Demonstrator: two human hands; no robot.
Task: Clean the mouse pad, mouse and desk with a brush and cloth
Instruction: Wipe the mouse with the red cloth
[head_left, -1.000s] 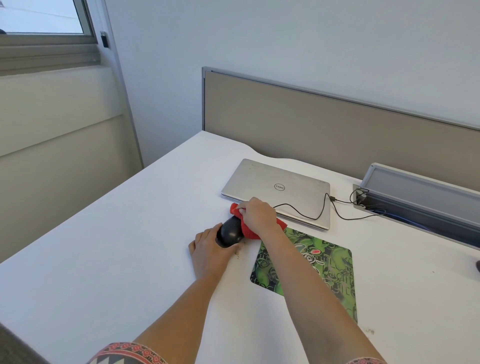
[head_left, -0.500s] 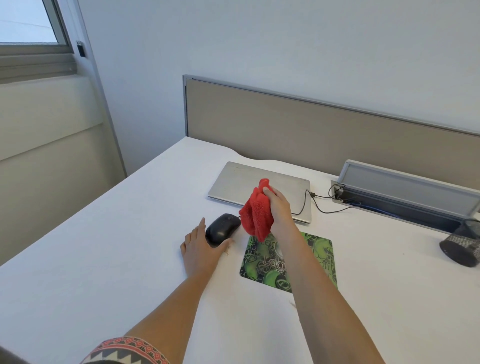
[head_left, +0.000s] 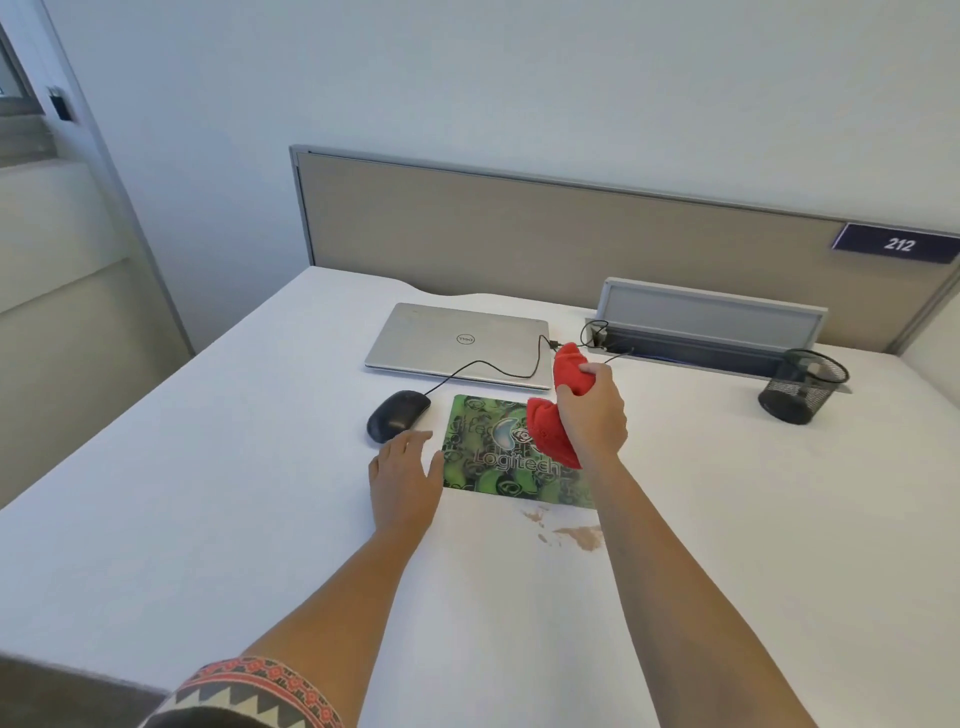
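A black wired mouse (head_left: 397, 414) lies on the white desk (head_left: 208, 493), just left of a green patterned mouse pad (head_left: 493, 457). My left hand (head_left: 402, 480) rests flat on the desk right below the mouse, fingers apart, its thumb at the pad's left edge. My right hand (head_left: 592, 415) is raised over the pad's right side and is closed around a bunched red cloth (head_left: 563, 400). Brown dirt smears (head_left: 576, 535) mark the desk below the pad's front edge. No brush is in view.
A shut silver laptop (head_left: 457, 343) lies behind the mouse, with the mouse cable (head_left: 493, 369) looping across it to a grey cable box (head_left: 706, 327). A black mesh pen cup (head_left: 802, 384) stands at the right. A beige partition (head_left: 519, 228) closes the desk's back.
My left hand has let go of the mouse and now lies flat below it. My right hand lifted the red cloth off the mouse and carried it right, over the pad.
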